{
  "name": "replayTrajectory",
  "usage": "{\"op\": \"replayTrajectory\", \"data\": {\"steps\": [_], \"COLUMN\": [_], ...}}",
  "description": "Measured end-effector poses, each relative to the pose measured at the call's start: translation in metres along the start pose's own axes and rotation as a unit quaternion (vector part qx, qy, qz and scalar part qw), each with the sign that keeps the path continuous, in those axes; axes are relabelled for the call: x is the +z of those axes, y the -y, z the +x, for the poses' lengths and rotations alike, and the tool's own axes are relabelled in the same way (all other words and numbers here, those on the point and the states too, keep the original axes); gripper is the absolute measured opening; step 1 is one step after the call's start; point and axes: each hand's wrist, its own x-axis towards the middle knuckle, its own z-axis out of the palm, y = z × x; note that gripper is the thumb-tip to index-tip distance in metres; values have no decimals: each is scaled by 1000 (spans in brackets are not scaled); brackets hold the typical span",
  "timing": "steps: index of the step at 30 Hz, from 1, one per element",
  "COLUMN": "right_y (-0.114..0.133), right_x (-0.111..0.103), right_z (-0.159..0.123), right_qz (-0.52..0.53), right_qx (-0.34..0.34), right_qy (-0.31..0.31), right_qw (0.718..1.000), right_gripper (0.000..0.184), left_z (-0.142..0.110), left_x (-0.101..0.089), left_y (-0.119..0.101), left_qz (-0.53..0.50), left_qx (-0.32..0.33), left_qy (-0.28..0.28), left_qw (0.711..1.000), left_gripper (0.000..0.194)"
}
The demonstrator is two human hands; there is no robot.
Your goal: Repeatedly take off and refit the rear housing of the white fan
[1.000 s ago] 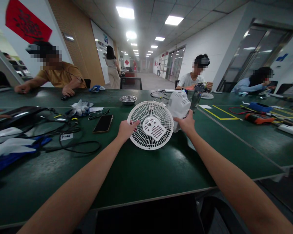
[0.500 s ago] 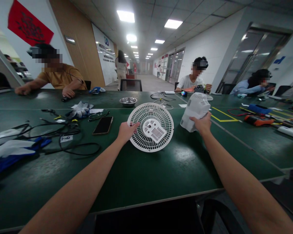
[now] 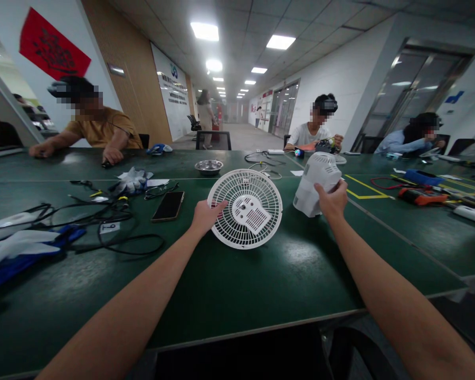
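A round white fan grille [image 3: 245, 209] is propped tilted on the green table [image 3: 237, 285], and my left hand [image 3: 205, 216] grips its left rim. My right hand [image 3: 333, 200] is closed around a white fan motor housing [image 3: 315, 182], which rests on the table just right of the grille, apart from it. Both forearms reach in from the near edge.
A black phone [image 3: 168, 206], a metal bowl [image 3: 208, 167], gloves [image 3: 132, 179] and tangled black cables [image 3: 103, 221] lie to the left. Tools and yellow tape marks [image 3: 364, 193] are on the right. Three people sit along the far side of the table.
My right hand has drawn the motor housing away from behind the grille to the right and lowered it onto the table. My left hand stays on the grille's rim.
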Motion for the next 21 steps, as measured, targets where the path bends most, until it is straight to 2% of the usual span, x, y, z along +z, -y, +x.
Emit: {"op": "replayTrajectory", "data": {"steps": [7, 15, 21], "right_y": [0, -2, -4], "right_x": [-2, -3, 0], "right_z": [3, 3, 5], "right_qz": [9, 3, 39], "right_qx": [5, -46, -77], "right_qy": [16, 25, 15], "right_qw": [1000, 999, 996], "right_gripper": [78, 81, 80], "left_z": [-3, -3, 4], "left_x": [-1, 0, 1], "left_y": [-2, -3, 7], "left_qz": [-8, -9, -8], "left_qx": [4, -15, 6], "left_qy": [8, 7, 1], "left_qw": [1000, 1000, 1000], "left_gripper": [32, 30, 31]}}
